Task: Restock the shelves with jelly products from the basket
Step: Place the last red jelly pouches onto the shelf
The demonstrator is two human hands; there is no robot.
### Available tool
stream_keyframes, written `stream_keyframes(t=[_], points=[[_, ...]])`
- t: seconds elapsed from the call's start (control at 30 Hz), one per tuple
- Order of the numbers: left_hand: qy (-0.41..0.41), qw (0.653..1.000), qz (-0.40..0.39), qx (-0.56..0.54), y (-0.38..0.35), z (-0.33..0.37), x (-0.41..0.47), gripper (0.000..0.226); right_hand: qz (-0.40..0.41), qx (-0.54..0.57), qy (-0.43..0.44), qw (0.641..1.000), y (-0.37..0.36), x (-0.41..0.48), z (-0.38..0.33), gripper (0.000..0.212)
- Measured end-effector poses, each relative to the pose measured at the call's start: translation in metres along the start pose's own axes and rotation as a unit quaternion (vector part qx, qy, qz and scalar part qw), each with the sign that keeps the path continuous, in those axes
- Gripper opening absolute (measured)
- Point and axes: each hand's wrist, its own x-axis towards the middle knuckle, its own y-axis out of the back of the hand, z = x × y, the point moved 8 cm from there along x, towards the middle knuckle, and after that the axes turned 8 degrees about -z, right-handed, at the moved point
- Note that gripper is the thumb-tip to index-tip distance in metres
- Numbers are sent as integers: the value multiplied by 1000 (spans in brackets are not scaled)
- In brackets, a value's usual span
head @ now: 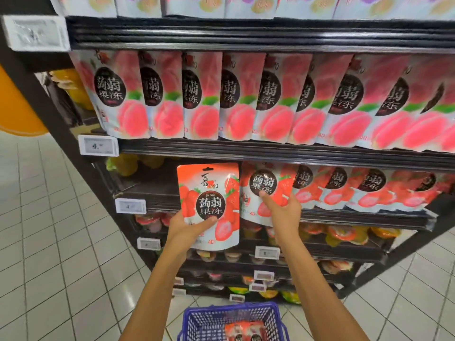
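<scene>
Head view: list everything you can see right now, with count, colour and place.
Peach pouches: about ten, pink and white, second shelf.
Strawberry pouches: about six, red and white, third shelf, right part.
Held strawberry pouch: one, red and white, before the shelf's bare left part.
Jelly cups: many, mixed colours, lower shelves.
Price tags: several, white, shelf edges.
Basket: one, blue, on the floor, red pouches inside.
Left hand: grips the held pouch.
Right hand: on the leftmost shelved strawberry pouch.

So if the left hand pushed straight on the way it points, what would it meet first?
Probably nothing at first: the left hand, holding a strawberry jelly pouch, faces the shelf's bare left section. Depth is unclear.
</scene>
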Motion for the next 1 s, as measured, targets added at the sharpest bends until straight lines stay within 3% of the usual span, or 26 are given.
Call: stream_keyframes(t=[0.07, 0.13, 0.4, 0.57, 0.67, 0.77, 1.0], points=[[-3, 1000, -8, 3, 2, 5, 8, 39, 13, 0, 34, 999, -5, 8, -10, 26], [-6, 1000, -20, 5, 2, 9, 15, 40, 14, -13, 62, 998, -10, 15, -16, 26], [10, 999, -44, 23, -1, 10, 37, 44, -52, -86, 65, 993, -12, 23, -3, 53], [18, 998, -54, 20, -10, 8, 44, 46, -67, -163, 113, 978, -3, 16, -9, 37], [21, 997, -65, 22, -14, 8, 46, 47, -50, -265, 120, 955, 4, 13, -8, 39], [19, 997, -71, 20, -16, 10, 47, 54, 18, -349, 123, 929, 12, 11, -7, 29], [20, 997, -75, 20, -17, 11, 49, 67, 61, -372, 69, 924, 6, 22, 1, 30]])
